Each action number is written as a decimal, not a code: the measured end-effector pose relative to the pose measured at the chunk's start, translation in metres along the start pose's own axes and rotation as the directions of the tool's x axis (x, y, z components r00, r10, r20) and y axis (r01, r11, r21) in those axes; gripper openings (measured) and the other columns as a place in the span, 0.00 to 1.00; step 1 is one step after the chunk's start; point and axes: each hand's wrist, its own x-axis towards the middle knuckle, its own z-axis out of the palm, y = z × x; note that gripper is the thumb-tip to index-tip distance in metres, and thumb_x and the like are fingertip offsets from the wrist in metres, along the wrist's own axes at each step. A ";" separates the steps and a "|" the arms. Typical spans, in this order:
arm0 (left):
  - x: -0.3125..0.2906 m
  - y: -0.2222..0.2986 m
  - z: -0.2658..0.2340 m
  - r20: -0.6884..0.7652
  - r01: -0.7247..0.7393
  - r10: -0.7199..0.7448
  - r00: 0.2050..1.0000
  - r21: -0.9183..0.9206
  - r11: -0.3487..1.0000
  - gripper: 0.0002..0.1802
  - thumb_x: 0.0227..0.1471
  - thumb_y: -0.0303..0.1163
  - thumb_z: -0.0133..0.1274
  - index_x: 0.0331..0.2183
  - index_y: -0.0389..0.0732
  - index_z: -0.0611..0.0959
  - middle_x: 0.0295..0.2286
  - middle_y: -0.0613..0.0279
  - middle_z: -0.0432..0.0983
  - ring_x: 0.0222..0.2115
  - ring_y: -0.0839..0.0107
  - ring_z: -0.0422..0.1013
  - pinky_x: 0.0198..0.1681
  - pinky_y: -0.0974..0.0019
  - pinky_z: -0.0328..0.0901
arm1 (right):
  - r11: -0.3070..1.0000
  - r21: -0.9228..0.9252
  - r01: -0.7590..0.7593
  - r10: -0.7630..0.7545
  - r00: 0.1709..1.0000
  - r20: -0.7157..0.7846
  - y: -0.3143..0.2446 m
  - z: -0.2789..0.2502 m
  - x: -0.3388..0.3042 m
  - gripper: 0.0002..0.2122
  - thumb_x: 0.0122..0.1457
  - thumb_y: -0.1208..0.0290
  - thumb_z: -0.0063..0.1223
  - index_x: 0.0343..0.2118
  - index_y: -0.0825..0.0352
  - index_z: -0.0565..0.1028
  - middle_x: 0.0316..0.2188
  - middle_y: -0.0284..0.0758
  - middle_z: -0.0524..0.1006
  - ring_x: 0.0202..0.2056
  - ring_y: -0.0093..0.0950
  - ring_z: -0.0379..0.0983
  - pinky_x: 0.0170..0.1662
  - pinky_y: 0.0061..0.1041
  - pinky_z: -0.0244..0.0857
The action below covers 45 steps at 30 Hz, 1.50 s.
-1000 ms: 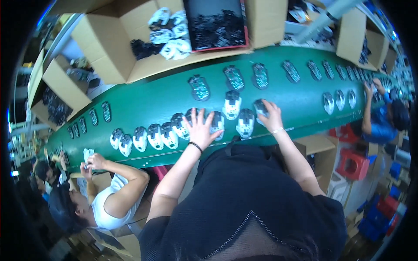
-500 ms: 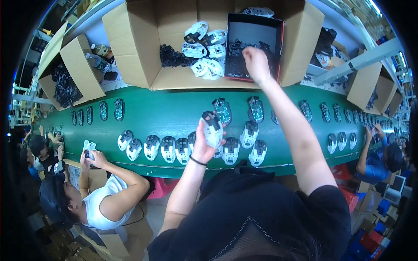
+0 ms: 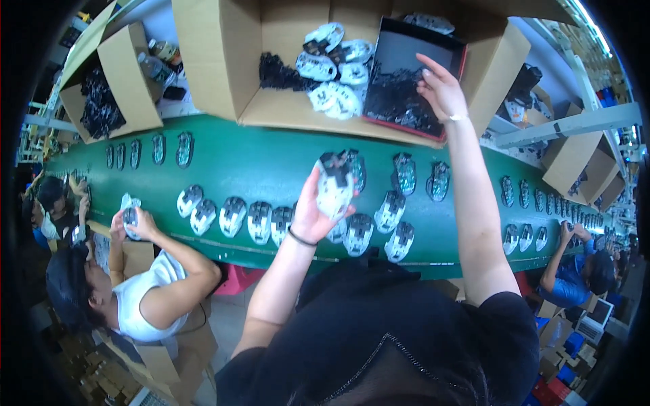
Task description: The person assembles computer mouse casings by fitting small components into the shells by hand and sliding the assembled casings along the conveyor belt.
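Note:
My left hand (image 3: 309, 215) is closed around a white and black computer mouse shell (image 3: 336, 193), raised above the green bench. My right hand (image 3: 441, 91) hovers over the black box (image 3: 399, 44) with the red edge. Its index finger stretches out and the other fingers are loosely bent apart; nothing shows in them. Small black plastic parts (image 3: 393, 95) lie heaped in that box. Just beyond the held shell sits a mouse base with a green circuit board (image 3: 357, 172), partly covered by it.
A cardboard box (image 3: 291, 118) holds the black box, white shells (image 3: 335, 100) and dark parts (image 3: 281, 73). Along the green bench (image 3: 250, 155) stand rows of mouse bases (image 3: 405, 174) and white-and-black shells (image 3: 259, 222). Co-workers sit left (image 3: 145, 291) and right (image 3: 572, 281).
My right hand has lifted from the heap toward the box's right side, its fingers opening out. The held shell has tilted in my left hand. The whole view has swung slightly.

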 end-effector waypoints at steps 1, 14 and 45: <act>0.002 -0.002 0.006 0.078 0.023 -0.021 0.997 -0.032 0.999 0.30 0.55 0.56 0.36 0.54 0.50 0.63 0.41 0.53 0.70 0.39 0.59 0.70 0.35 0.55 0.68 | 0.998 -0.065 -0.017 0.024 0.993 0.112 -0.005 0.009 -0.028 0.13 0.59 0.78 0.41 0.48 0.69 0.68 0.30 0.30 0.70 0.27 0.16 0.66 0.30 0.14 0.65; -0.029 -0.054 0.055 -0.043 -0.288 0.383 0.923 0.585 0.758 0.31 0.59 0.54 0.26 0.57 0.47 0.54 0.46 0.66 0.64 0.47 0.76 0.60 0.53 0.69 0.53 | 0.993 -0.116 -0.010 0.006 0.999 -0.037 0.043 0.112 -0.231 0.04 0.48 0.80 0.58 0.28 0.71 0.76 0.25 0.28 0.74 0.25 0.14 0.68 0.29 0.12 0.62; -0.057 -0.035 0.039 0.170 -0.336 0.311 0.935 0.702 0.628 0.46 0.45 0.23 0.42 0.60 0.40 0.36 0.56 0.52 0.44 0.54 0.66 0.52 0.55 0.67 0.51 | 0.950 -0.309 -0.047 0.129 0.959 0.251 0.026 0.126 -0.219 0.27 0.47 0.78 0.57 0.52 0.71 0.63 0.45 0.37 0.69 0.46 0.25 0.65 0.47 0.24 0.62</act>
